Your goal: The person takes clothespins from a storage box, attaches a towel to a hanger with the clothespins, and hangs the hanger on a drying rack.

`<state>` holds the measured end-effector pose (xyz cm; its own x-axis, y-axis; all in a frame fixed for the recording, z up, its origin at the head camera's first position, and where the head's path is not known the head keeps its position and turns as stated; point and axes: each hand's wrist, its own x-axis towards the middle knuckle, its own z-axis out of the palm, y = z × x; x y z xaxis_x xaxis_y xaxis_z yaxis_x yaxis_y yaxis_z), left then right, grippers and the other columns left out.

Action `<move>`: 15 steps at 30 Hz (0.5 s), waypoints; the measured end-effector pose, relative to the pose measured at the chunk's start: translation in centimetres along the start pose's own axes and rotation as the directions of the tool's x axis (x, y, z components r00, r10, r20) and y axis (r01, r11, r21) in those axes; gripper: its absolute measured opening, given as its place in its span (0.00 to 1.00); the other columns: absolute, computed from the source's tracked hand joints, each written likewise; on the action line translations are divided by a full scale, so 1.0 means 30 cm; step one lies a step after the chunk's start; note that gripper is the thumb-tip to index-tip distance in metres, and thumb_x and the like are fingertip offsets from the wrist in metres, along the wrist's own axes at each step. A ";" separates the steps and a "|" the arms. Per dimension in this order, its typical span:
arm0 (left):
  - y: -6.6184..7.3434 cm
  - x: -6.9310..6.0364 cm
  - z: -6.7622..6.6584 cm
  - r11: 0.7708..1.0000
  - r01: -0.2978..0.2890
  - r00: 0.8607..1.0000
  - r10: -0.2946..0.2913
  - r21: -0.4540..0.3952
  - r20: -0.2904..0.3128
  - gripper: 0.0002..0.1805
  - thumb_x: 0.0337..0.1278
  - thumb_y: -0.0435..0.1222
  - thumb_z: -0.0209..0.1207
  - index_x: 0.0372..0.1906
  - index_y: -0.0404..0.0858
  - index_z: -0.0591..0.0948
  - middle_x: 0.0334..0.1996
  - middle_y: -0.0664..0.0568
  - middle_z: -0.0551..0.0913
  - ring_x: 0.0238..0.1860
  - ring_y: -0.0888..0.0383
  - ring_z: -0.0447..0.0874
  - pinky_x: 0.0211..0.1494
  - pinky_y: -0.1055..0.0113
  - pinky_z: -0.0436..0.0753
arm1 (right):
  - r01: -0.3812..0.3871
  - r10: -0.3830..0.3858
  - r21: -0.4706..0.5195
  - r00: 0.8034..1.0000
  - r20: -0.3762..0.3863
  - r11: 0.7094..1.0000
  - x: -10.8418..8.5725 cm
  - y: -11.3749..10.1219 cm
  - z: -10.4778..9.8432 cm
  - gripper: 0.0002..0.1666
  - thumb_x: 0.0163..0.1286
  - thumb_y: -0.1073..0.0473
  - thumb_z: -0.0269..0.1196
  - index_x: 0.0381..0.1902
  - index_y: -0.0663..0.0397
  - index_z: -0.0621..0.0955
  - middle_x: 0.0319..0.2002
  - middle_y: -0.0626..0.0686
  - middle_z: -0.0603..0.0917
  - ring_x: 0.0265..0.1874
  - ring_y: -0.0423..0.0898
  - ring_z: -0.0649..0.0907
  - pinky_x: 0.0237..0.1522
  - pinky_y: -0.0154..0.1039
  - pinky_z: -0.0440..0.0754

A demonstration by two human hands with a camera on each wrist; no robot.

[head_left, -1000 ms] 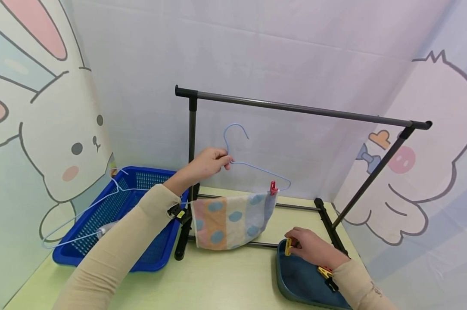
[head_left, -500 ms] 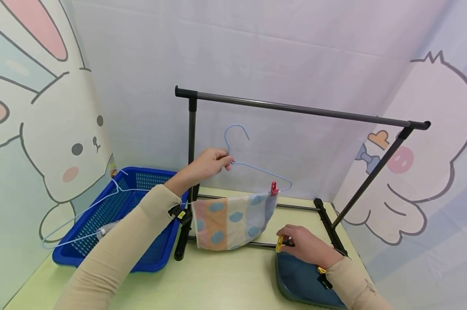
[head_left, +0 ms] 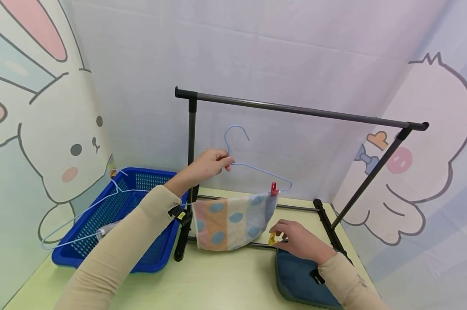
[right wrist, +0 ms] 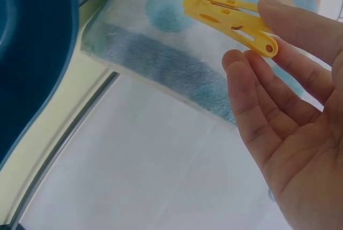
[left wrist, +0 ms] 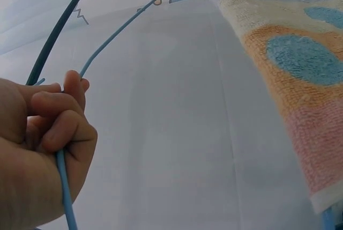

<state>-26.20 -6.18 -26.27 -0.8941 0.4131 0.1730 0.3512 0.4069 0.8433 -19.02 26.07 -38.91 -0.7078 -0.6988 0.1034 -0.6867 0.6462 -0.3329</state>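
My left hand (head_left: 210, 165) grips a blue wire hanger (head_left: 261, 171) just below its hook; in the left wrist view the fingers curl round the wire. A dotted, striped towel (head_left: 233, 221) hangs along the hanger's lower part, with a red clip (head_left: 274, 188) at its right corner. The towel's left corner lies by my left wrist. Right of the towel, my right hand (head_left: 301, 241) pinches a yellow clip (head_left: 272, 238). The right wrist view shows the yellow clip (right wrist: 230, 21) between thumb and fingers, apart from the towel as far as I can tell.
A black rack (head_left: 295, 109) stands behind the hanger. On the left, a blue basket (head_left: 148, 266) holds another hanger (head_left: 78, 216) sticking out over its edge. A dark blue bin (head_left: 283, 284) sits at the right front, partly under my right forearm.
My right hand has moved up and left from the dark blue bin toward the towel, carrying the yellow clip. The left hand has stayed almost still with the hanger.
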 end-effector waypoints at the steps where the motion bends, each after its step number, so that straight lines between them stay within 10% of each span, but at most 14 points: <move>1: 0.000 0.000 0.000 1.000 0.000 1.000 0.000 -0.001 0.000 0.15 0.71 0.42 0.48 0.35 0.40 0.81 0.17 0.50 0.70 0.14 0.57 0.56 0.20 0.67 0.59 | -0.001 0.001 -0.004 1.000 0.001 1.000 0.005 -0.004 -0.002 0.17 0.57 0.62 0.70 0.45 0.49 0.80 0.39 0.45 0.78 0.35 0.36 0.79 0.36 0.35 0.80; 15: 0.003 0.000 0.004 0.998 -0.020 1.000 0.020 -0.053 0.015 0.15 0.72 0.41 0.48 0.35 0.38 0.81 0.17 0.51 0.70 0.14 0.58 0.55 0.19 0.68 0.59 | 0.020 -0.020 -0.017 1.000 -0.004 1.000 0.063 -0.063 -0.017 0.16 0.58 0.59 0.70 0.44 0.49 0.79 0.38 0.45 0.79 0.35 0.39 0.79 0.38 0.35 0.79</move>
<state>-26.15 -6.04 -26.25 -0.8824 0.4337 0.1824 0.3534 0.3552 0.8654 -19.16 23.68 -37.61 -0.6946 -0.7103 0.1140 -0.7034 0.6374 -0.3147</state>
